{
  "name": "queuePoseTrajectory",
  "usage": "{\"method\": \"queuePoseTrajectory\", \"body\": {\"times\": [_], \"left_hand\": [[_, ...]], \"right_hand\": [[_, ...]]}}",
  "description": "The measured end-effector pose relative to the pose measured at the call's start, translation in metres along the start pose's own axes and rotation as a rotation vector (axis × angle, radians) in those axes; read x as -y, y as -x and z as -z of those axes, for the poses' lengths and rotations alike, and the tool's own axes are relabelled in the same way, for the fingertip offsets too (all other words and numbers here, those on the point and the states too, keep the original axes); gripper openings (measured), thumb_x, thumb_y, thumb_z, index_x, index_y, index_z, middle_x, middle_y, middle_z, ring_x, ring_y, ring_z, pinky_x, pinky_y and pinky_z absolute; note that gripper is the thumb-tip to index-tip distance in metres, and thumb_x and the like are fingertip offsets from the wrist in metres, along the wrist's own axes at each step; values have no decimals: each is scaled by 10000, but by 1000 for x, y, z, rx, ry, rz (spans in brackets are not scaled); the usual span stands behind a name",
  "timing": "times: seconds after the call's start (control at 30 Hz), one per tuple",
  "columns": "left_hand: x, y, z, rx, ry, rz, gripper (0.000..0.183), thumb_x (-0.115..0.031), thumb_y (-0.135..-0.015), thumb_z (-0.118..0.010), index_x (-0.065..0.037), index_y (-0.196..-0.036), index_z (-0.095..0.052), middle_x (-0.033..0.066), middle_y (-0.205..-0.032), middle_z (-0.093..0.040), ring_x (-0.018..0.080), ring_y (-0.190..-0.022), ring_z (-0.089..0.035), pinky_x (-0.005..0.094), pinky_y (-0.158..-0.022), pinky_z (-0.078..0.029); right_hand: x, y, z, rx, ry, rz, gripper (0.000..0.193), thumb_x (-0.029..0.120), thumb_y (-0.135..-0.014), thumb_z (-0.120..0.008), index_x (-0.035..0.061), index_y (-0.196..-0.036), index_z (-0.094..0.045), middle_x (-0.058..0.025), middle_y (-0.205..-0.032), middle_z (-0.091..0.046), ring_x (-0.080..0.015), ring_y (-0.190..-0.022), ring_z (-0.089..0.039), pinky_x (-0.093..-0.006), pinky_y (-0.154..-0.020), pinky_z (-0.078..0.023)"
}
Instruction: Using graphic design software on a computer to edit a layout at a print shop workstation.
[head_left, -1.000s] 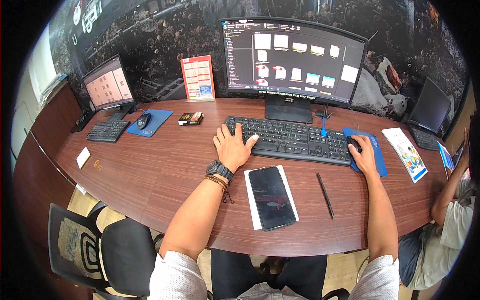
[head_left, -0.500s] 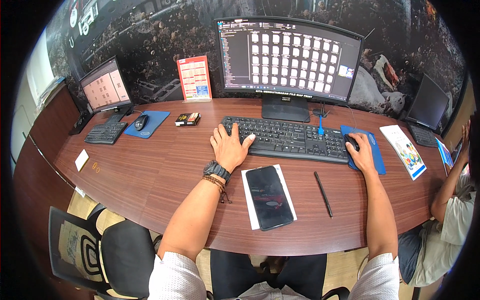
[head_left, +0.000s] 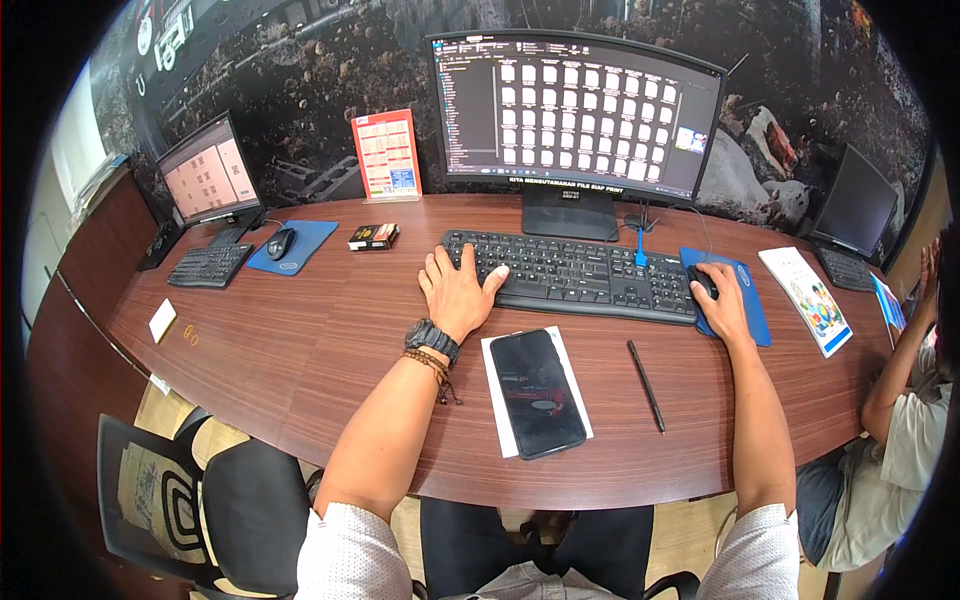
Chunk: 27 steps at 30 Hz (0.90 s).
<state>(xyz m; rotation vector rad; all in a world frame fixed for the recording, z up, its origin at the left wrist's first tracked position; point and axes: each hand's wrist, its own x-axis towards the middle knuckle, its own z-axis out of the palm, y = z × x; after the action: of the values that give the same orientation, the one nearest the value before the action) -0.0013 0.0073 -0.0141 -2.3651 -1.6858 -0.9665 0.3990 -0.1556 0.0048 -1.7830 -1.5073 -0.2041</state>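
Observation:
My left hand (head_left: 458, 293) rests with spread fingers on the left end of a black keyboard (head_left: 570, 272). A dark watch and a beaded bracelet circle that wrist. At the keyboard's right end, my right hand (head_left: 723, 303) is curled over a black computer mouse (head_left: 705, 283) on a blue mouse pad (head_left: 752, 300). Behind the keyboard stands a wide monitor (head_left: 580, 115) showing a grid of white file icons on a dark window. A black smartphone (head_left: 540, 393) lies on a white sheet between my forearms, and a black pen (head_left: 646, 386) lies to its right.
A small dark box (head_left: 374, 237) and a red-and-white stand-up card (head_left: 387, 155) sit left of the monitor. Farther left are another monitor (head_left: 208, 172), keyboard and mouse. A booklet (head_left: 806, 300) lies at right, near another person's arm (head_left: 900, 360). An office chair (head_left: 250, 510) stands at lower left.

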Motion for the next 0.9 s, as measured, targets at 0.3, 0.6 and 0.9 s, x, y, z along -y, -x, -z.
{"method": "queuePoseTrajectory", "body": {"times": [0.3, 0.6, 0.9], "left_hand": [[-3, 0, 7, 50, 19, 11, 783, -638, -930, -496, -31, -1424, -470, 348, -1449, -343, 477, -1368, -290, 582, -1115, -214], [-4, -1, 10, 94, 40, 26, 803, -631, -938, -492, -12, -1447, -440, 361, -1463, -319, 484, -1389, -262, 577, -1131, -190], [-2, -1, 7, 52, 21, 13, 788, -642, -932, -488, -26, -1425, -471, 348, -1450, -343, 481, -1367, -291, 584, -1115, -215]], "right_hand": [[5, 1, 3, -2, -8, -10, 330, 146, -845, -670, 30, -1152, -637, -164, -1186, -574, -361, -1135, -571, -419, -982, -457], [-1, 1, 2, -10, -1, 22, 317, 116, -812, -656, 22, -1114, -626, -161, -1141, -573, -352, -1107, -572, -407, -984, -446], [2, 1, 2, -11, -5, 28, 305, 103, -805, -649, 17, -1097, -624, -161, -1123, -578, -346, -1101, -576, -401, -981, -445]]}}
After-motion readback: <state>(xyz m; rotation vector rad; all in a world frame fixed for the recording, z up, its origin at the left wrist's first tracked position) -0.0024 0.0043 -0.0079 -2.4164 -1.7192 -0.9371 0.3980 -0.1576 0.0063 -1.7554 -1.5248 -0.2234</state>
